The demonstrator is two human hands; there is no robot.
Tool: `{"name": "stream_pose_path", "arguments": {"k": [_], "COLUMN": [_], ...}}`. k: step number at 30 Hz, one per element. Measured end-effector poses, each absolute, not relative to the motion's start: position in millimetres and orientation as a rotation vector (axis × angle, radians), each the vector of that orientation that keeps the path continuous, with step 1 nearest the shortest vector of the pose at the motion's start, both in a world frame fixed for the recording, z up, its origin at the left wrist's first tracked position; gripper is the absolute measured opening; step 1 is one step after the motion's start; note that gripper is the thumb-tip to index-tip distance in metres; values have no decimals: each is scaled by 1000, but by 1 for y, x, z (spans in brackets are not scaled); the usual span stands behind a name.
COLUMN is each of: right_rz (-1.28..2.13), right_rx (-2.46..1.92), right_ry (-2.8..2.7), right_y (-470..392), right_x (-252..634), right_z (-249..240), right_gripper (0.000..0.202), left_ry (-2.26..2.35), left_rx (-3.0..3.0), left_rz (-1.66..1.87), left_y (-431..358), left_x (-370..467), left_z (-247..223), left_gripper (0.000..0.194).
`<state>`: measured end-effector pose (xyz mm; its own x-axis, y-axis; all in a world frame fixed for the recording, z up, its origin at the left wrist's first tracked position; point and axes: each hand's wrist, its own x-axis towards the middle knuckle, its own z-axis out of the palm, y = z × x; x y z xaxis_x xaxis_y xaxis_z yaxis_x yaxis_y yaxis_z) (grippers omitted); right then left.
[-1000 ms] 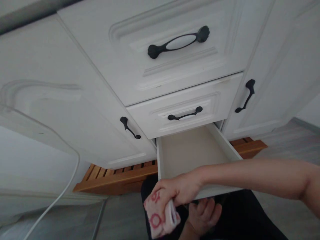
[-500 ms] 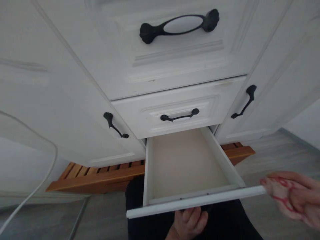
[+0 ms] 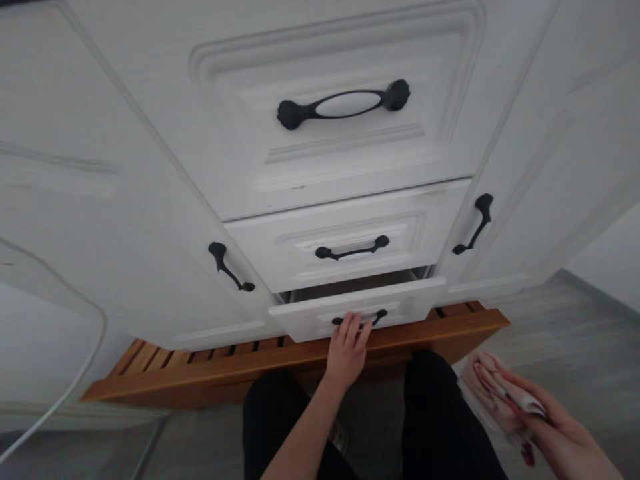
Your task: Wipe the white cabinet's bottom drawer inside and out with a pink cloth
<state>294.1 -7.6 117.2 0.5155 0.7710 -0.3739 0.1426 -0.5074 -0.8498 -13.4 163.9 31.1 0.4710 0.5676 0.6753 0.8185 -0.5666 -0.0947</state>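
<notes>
My left hand reaches forward to the bottom drawer, its fingers over the black handle. That drawer stands slightly out from the white cabinet, with a narrow dark gap above its front. At the lower right, my right hand holds a crumpled white cloth with red markings, away from the drawers. Above are a closed middle drawer and a larger closed drawer, each with a dark handle.
Cabinet doors flank the drawers, with black handles at left and right. A slatted wooden platform runs below. My knees in dark trousers are near it. A white cable hangs at the left.
The bottom drawer has slid inward from far out to slightly out. My left hand has moved from beneath its front up to the handle. My right hand and the cloth have shifted left.
</notes>
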Motion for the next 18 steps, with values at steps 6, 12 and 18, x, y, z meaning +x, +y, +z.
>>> {"name": "stream_pose_path", "arguments": {"k": [6,12,18], "right_rz": [846,317,-280], "right_rx": [-1876,-1534,-1373], "right_ry": [-1030,-1186,-1272], "right_y": [9,67,182], "right_x": [276,238,214], "right_z": [123,133,119], "right_gripper": [53,43,51], "left_ry": [-1243,-1350,-1578], "left_rx": [-2349,-2450,-2461], "left_rz": [-818,-763,-765], "left_y": [196,194,125], "left_x": [-7,-1,-32], "left_z": [23,33,12], "left_gripper": [66,74,84]}}
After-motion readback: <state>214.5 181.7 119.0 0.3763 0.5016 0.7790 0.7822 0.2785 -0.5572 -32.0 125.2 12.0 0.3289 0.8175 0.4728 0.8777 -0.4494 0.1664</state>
